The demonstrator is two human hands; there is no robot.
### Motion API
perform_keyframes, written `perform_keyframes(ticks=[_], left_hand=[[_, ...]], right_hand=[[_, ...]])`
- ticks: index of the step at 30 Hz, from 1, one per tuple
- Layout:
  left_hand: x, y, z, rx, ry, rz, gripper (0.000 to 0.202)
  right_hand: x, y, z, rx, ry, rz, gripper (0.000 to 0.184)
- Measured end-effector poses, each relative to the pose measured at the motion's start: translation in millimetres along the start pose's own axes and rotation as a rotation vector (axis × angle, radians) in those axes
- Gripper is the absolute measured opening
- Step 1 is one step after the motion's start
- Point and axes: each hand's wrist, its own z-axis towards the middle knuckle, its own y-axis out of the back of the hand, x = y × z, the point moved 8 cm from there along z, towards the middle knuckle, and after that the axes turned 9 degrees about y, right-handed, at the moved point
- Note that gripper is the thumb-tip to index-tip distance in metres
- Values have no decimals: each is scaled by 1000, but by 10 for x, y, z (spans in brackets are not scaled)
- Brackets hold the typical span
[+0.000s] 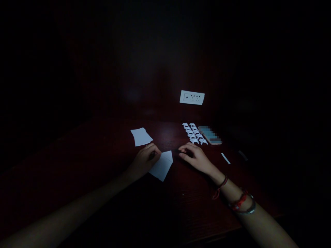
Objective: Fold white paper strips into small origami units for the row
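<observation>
The scene is very dark. My left hand (145, 159) rests on a dark red wooden table (191, 206), its fingers curled and pinching the left edge of a white paper sheet (162, 167). My right hand (193, 156) lies just right of that sheet with fingers curled down toward the table; whether it holds anything is hidden in the dark. Red thread bands and a bangle circle my right wrist.
A small stack of white paper (141, 136) lies behind my left hand. Two rows of several small folded white paper pieces (194, 133) sit at the back right beside a phone (210, 135). A thin white strip (225, 158) lies right. A white wall socket (192, 97) is behind.
</observation>
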Motion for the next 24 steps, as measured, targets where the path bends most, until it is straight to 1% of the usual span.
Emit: perform_keyframes(ticks=[2, 4, 6, 7, 10, 12, 13, 14, 15, 16, 17, 20, 22, 24], left_hand=[[-125, -86, -5, 33, -33, -4, 16], [-228, -159, -16, 65, -59, 7, 16], [-249, -195, -23, 97, -77, 40, 15], [-217, -189, -21, 105, -78, 65, 15], [-1, -83, 7, 74, -37, 142, 13], [125, 13, 22, 25, -8, 153, 14], [152, 43, 22, 7, 1, 157, 15], [147, 56, 15, -5, 0, 159, 15], [113, 53, 1, -11, -8, 164, 14], [44, 20, -21, 2, -39, 187, 14], [-29, -25, -46, 21, -64, 219, 15], [-209, -178, -121, 68, -130, 347, 19], [-244, -288, -163, 113, -178, 419, 20], [-210, -396, -201, 172, -236, 471, 21]], right_hand=[[132, -80, 29, 13, 46, 41, 15], [219, -136, 47, 28, 64, 50, 8], [227, -137, 51, 29, 59, 31, 6], [198, -114, 48, 20, 48, 17, 6], [-6, 8, 13, -49, -33, -6, 7], [-201, 7, -28, -30, -131, 40, 7], [-302, -19, -54, -17, -194, 90, 8], [-396, -56, -84, -7, -260, 136, 8], [-487, -84, -118, -24, -333, 177, 7], [-568, -103, -153, -62, -402, 214, 7], [-614, -124, -175, -90, -434, 224, 8], [-675, -176, -218, -146, -481, 239, 10], [-664, -196, -231, -139, -488, 239, 21], [-610, -202, -223, -75, -465, 198, 35]])
